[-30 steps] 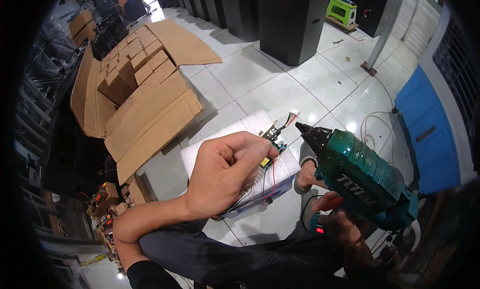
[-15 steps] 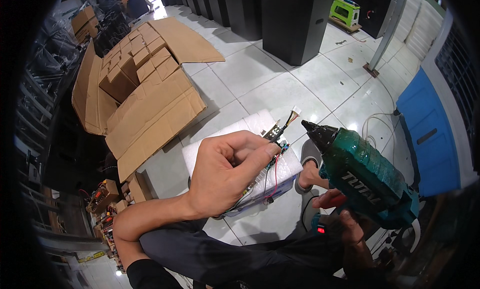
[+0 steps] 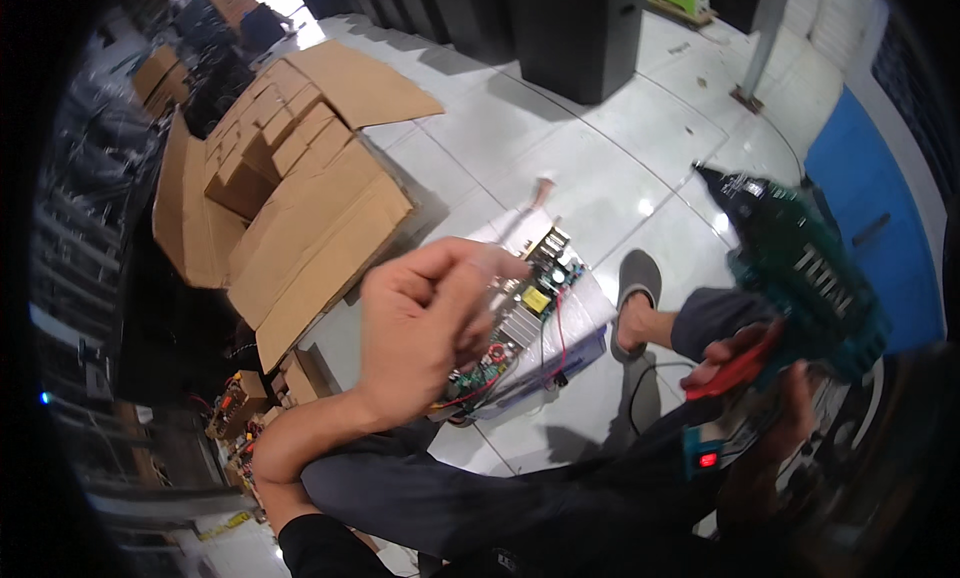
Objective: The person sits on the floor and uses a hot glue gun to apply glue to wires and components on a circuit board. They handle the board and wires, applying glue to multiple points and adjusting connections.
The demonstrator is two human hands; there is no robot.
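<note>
My left hand [image 3: 415, 323] is closed in a pinch over the circuit board. From its fingertips a short cable [image 3: 526, 206] with a small connector sticks up, smeared by motion. Beneath and beyond the fingers lies the green circuit board [image 3: 520, 326], with a silver heatsink, a yellow component and red and black wires. It rests on a white foam block [image 3: 592, 313]; my hand hides part of the board. At the right, my right hand [image 3: 795, 408] grips a dark teal hot glue gun [image 3: 815, 273] by its handle, fingers at the red trigger. Its black nozzle points up and left, away from the board.
An open cardboard carton [image 3: 310, 233] with smaller boxes inside stands at the left. Tall black cabinets [image 3: 580, 38] line the back. A blue panel [image 3: 880, 208] is at the right. My sandalled foot [image 3: 635, 303] is beside the foam block, near a black cord [image 3: 640, 388].
The glue gun has swung right, away from the board. My left hand has shifted slightly left and raised the cable, uncovering more of the board.
</note>
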